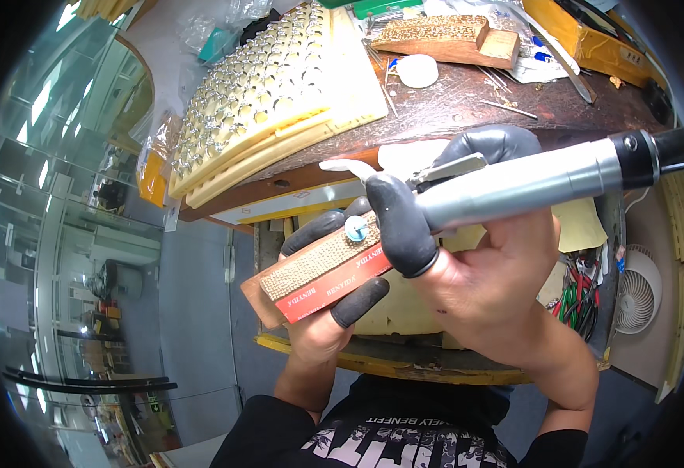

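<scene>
My left hand, with black finger cots on, is closed around a wooden block and holds it at a tilt over an open drawer. Rows of small gold-coloured pieces cover the block's top, and red tape runs along its near side. In my right hand, also in black finger cots, is a silver rotary handpiece with a lever on its side. Its small pale-blue disc is at the far right end of the gold rows; whether it touches them I cannot tell.
On the bench stand a pale board with rows of shiny round pieces, a second wooden block, a white round lid and a metal rod. Below are the drawer's yellow edge, coloured tool handles and a white fan.
</scene>
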Action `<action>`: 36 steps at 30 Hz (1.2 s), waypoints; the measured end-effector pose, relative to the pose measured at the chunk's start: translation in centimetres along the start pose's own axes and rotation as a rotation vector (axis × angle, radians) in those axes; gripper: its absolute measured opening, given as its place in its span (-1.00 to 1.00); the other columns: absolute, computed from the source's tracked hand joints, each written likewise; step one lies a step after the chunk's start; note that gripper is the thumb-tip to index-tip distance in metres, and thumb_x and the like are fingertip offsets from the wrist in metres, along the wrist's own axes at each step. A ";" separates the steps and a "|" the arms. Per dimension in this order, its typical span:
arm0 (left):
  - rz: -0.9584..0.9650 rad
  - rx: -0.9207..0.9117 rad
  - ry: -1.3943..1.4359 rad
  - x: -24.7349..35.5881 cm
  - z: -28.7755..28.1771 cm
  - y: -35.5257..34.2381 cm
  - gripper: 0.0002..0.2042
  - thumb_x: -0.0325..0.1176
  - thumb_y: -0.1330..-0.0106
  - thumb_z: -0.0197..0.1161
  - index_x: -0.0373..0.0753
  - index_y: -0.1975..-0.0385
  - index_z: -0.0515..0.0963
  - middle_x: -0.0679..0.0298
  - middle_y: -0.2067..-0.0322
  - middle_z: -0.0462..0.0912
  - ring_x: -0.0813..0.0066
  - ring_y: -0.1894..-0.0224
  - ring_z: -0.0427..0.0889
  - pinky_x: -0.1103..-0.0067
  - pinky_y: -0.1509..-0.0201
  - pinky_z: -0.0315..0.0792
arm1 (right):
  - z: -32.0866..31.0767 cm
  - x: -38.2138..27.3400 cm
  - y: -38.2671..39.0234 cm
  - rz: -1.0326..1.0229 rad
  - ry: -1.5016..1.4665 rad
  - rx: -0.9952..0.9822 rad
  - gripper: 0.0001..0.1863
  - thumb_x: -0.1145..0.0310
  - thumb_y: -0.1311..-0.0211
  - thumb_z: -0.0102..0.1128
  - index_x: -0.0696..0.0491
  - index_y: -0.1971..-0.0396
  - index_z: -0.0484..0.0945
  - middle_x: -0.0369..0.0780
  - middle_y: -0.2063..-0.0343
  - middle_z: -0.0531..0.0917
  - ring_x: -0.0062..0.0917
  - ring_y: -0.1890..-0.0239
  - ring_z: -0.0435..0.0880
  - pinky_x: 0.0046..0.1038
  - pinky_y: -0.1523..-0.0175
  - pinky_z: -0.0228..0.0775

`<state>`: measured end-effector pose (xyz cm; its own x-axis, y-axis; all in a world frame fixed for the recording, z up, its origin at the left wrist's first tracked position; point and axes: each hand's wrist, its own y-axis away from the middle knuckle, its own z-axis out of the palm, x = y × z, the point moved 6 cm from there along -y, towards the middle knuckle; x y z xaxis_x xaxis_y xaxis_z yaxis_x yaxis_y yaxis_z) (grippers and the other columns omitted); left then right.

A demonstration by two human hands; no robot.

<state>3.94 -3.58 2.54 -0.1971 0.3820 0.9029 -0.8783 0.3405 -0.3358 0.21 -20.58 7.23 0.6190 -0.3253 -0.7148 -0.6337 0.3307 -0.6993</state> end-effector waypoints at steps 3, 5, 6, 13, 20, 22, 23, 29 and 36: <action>-0.006 0.008 0.001 -0.1 0.1 0.0 -0.30 -0.69 0.05 0.43 -0.34 -0.19 0.33 0.00 -0.17 0.48 0.24 -0.23 0.48 0.34 -0.34 0.37 | -0.1 0.1 0.0 0.018 -0.041 0.049 -0.66 0.59 -0.11 0.41 0.31 0.17 0.45 -0.21 0.39 0.66 -0.57 0.31 0.70 -0.55 0.19 0.60; -0.007 0.023 -0.006 -0.1 0.0 0.1 -0.29 -0.69 0.06 0.43 -0.34 -0.19 0.33 0.00 -0.18 0.47 0.24 -0.23 0.48 0.34 -0.34 0.37 | -0.1 -0.1 -0.2 0.019 -0.044 0.038 -0.66 0.59 -0.11 0.41 0.31 0.17 0.45 -0.21 0.38 0.66 -0.57 0.31 0.70 -0.55 0.19 0.60; -0.001 0.006 -0.007 -0.1 -0.1 0.1 -0.30 -0.69 0.05 0.43 -0.34 -0.19 0.33 0.00 -0.18 0.47 0.24 -0.23 0.48 0.34 -0.34 0.37 | -0.1 -0.1 -0.2 0.020 -0.047 0.029 -0.66 0.59 -0.11 0.41 0.30 0.18 0.45 -0.20 0.37 0.66 -0.57 0.31 0.70 -0.55 0.19 0.60; -0.011 0.027 -0.024 -0.1 -0.2 0.1 -0.32 -0.68 0.04 0.44 -0.34 -0.17 0.34 0.02 -0.15 0.49 0.24 -0.23 0.48 0.34 -0.33 0.38 | -0.1 0.2 0.1 0.024 -0.053 0.037 -0.68 0.58 -0.10 0.42 0.28 0.21 0.45 -0.21 0.36 0.64 -0.59 0.33 0.69 -0.56 0.21 0.59; -0.002 0.039 -0.019 -0.1 -0.3 0.2 -0.31 -0.67 0.04 0.45 -0.32 -0.17 0.34 0.02 -0.15 0.49 0.25 -0.22 0.49 0.34 -0.32 0.39 | 0.1 -0.2 -0.3 0.023 -0.030 0.005 -0.69 0.57 -0.12 0.41 0.28 0.21 0.45 -0.23 0.38 0.62 -0.59 0.34 0.69 -0.56 0.22 0.58; -0.028 0.011 -0.016 -0.1 0.0 0.0 -0.30 -0.67 0.05 0.46 -0.31 -0.18 0.33 0.04 -0.15 0.49 0.25 -0.22 0.48 0.35 -0.32 0.39 | 0.1 0.0 -0.2 0.044 -0.060 0.039 -0.69 0.57 -0.12 0.40 0.28 0.21 0.46 -0.22 0.37 0.63 -0.59 0.34 0.69 -0.56 0.22 0.58; -0.028 0.011 -0.016 -0.1 0.0 0.1 -0.30 -0.67 0.05 0.46 -0.31 -0.18 0.33 0.04 -0.15 0.49 0.25 -0.22 0.48 0.35 -0.32 0.39 | 0.1 0.0 -0.1 0.046 -0.071 0.046 -0.69 0.57 -0.12 0.40 0.28 0.21 0.46 -0.22 0.36 0.64 -0.58 0.33 0.69 -0.56 0.21 0.58; -0.021 -0.002 -0.001 0.0 0.0 0.1 -0.29 -0.68 0.04 0.45 -0.31 -0.19 0.32 0.02 -0.17 0.47 0.24 -0.24 0.47 0.34 -0.33 0.38 | 0.2 0.0 -0.2 0.053 -0.038 -0.012 -0.69 0.58 -0.11 0.40 0.29 0.21 0.46 -0.20 0.34 0.65 -0.57 0.31 0.70 -0.55 0.18 0.60; -0.012 0.000 -0.005 0.0 0.0 0.1 -0.30 -0.69 0.05 0.44 -0.32 -0.18 0.32 0.01 -0.18 0.47 0.24 -0.24 0.47 0.33 -0.33 0.38 | 0.0 0.1 0.0 0.019 0.025 -0.055 -0.69 0.58 -0.11 0.40 0.29 0.23 0.45 -0.22 0.35 0.64 -0.59 0.31 0.69 -0.56 0.19 0.59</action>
<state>3.85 -3.52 2.47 -0.1886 0.3731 0.9084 -0.8809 0.3447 -0.3244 0.26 -20.56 7.17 0.5957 -0.3416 -0.7270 -0.6702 0.2875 -0.6842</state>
